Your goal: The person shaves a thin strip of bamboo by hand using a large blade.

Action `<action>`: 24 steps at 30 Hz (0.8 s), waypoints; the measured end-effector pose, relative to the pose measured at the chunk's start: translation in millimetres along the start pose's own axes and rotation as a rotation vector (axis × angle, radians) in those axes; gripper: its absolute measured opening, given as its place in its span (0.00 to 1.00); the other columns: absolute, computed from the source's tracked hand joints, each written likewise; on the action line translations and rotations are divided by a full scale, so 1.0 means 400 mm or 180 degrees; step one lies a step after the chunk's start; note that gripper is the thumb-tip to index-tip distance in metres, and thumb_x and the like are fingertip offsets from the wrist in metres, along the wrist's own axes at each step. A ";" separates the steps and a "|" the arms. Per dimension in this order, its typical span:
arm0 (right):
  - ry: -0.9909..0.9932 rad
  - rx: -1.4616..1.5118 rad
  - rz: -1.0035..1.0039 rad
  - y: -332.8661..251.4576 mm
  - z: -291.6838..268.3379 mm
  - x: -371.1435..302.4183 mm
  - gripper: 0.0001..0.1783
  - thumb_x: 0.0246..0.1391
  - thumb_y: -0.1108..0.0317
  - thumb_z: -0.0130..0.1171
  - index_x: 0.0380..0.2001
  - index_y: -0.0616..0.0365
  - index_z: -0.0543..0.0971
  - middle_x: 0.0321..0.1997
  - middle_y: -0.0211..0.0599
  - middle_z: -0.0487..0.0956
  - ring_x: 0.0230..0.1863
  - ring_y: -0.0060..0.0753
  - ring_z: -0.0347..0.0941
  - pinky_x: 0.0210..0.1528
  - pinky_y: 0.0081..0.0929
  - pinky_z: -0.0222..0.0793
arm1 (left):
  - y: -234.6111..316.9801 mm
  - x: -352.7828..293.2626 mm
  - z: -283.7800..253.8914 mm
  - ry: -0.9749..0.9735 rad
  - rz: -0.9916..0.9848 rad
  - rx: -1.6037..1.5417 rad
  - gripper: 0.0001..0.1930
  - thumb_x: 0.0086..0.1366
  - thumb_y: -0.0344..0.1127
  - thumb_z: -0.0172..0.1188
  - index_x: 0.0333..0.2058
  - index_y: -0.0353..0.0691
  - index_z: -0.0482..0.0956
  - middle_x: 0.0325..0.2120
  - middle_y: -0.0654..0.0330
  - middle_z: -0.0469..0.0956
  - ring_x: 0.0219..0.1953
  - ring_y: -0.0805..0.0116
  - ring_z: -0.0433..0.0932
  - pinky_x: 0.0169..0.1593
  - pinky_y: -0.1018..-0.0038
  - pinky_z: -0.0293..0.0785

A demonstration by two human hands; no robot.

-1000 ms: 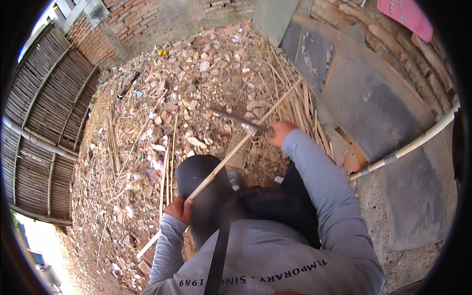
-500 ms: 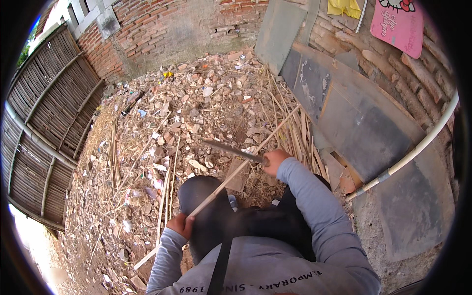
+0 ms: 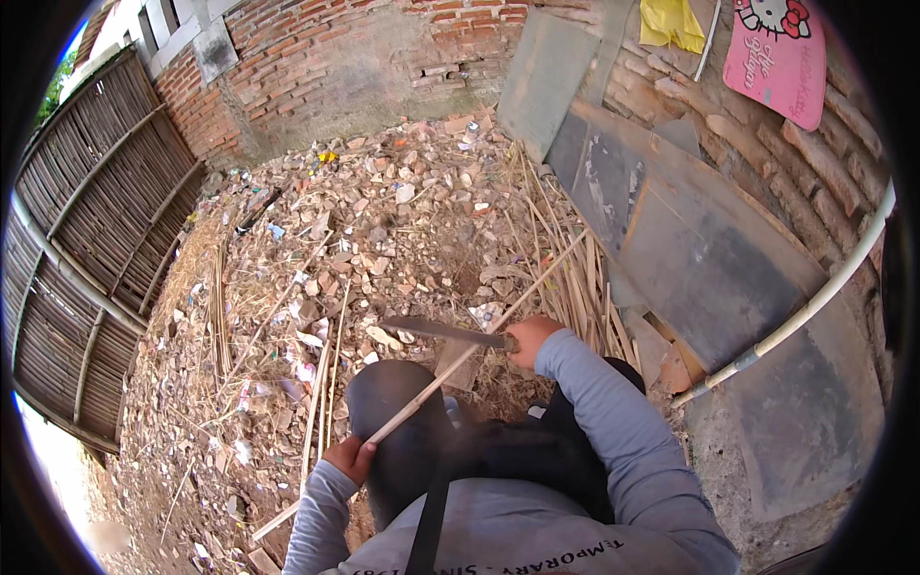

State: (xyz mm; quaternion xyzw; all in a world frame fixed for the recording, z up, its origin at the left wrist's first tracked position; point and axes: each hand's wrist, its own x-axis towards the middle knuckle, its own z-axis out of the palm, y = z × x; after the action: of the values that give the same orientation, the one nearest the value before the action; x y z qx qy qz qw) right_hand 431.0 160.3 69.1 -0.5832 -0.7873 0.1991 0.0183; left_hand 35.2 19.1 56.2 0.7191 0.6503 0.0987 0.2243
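My left hand [image 3: 351, 458] is closed round a long, pale bamboo strip [image 3: 414, 402] beside my left knee. The strip slants over my thigh, away and to the right, and its near end pokes out beyond my left wrist. In my right hand [image 3: 534, 341] is the handle of a machete [image 3: 436, 330], fingers wrapped tight. Its dark blade points left and lies across the strip a little short of the handle. Whether the edge bites into the strip, I cannot tell.
Bamboo strips lie heaped [image 3: 565, 259] at the right, and several more [image 3: 326, 383] lie left of my knee. Broken stone and brick rubble [image 3: 383, 201] covers the ground. Flat grey boards [image 3: 709, 249] lean on the right wall, near a long pale pole [image 3: 791, 326]. A bamboo fence [image 3: 96, 230] stands left.
My right hand has come slightly nearer and to the left, and the machete blade now lies more level. The left hand keeps its grip on the strip. The whole view has shifted a little.
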 end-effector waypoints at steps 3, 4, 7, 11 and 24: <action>-0.0111 -0.0028 -0.0193 -0.037 -0.017 0.002 0.14 0.42 0.57 0.58 0.31 0.52 0.79 0.31 0.44 0.80 0.37 0.47 0.78 0.42 0.41 0.72 | -0.010 -0.011 -0.006 -0.0027 0.0014 -0.0090 0.25 0.66 0.56 0.47 0.28 0.36 0.73 0.22 0.41 0.74 0.31 0.38 0.75 0.34 0.53 0.70; -0.0043 0.0168 -0.0212 0.001 0.002 0.018 0.14 0.42 0.58 0.58 0.31 0.52 0.79 0.30 0.43 0.80 0.36 0.48 0.78 0.42 0.41 0.73 | -0.005 -0.004 -0.003 -0.0025 0.0054 -0.0187 0.25 0.66 0.56 0.47 0.28 0.36 0.73 0.22 0.41 0.74 0.30 0.37 0.75 0.34 0.53 0.70; 0.0200 0.0452 0.0445 0.095 0.028 0.064 0.14 0.42 0.58 0.58 0.32 0.53 0.80 0.32 0.44 0.80 0.37 0.48 0.77 0.42 0.41 0.72 | 0.006 -0.003 0.001 0.0012 0.0078 -0.0259 0.25 0.66 0.56 0.47 0.28 0.36 0.73 0.22 0.41 0.75 0.30 0.37 0.75 0.33 0.52 0.70; 0.0309 0.0298 0.0582 0.102 0.018 0.046 0.17 0.41 0.56 0.59 0.34 0.53 0.80 0.35 0.46 0.80 0.39 0.49 0.77 0.45 0.40 0.72 | 0.030 -0.005 -0.015 -0.0031 -0.0055 0.0089 0.24 0.66 0.54 0.46 0.29 0.35 0.72 0.23 0.42 0.75 0.30 0.38 0.75 0.34 0.55 0.70; 0.0251 0.0547 0.0396 0.095 0.028 0.056 0.15 0.41 0.55 0.61 0.31 0.52 0.80 0.33 0.45 0.80 0.39 0.48 0.77 0.44 0.41 0.72 | 0.023 -0.013 0.014 0.0187 -0.0154 0.0072 0.25 0.65 0.57 0.47 0.29 0.36 0.72 0.20 0.41 0.75 0.29 0.37 0.76 0.32 0.52 0.70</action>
State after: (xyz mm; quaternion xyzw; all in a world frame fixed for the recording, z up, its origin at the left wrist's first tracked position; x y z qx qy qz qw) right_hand 455.4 186.9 41.5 -0.6346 -0.7283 0.2435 0.0868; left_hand 45.1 12.4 56.3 0.7024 0.6749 0.1069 0.1994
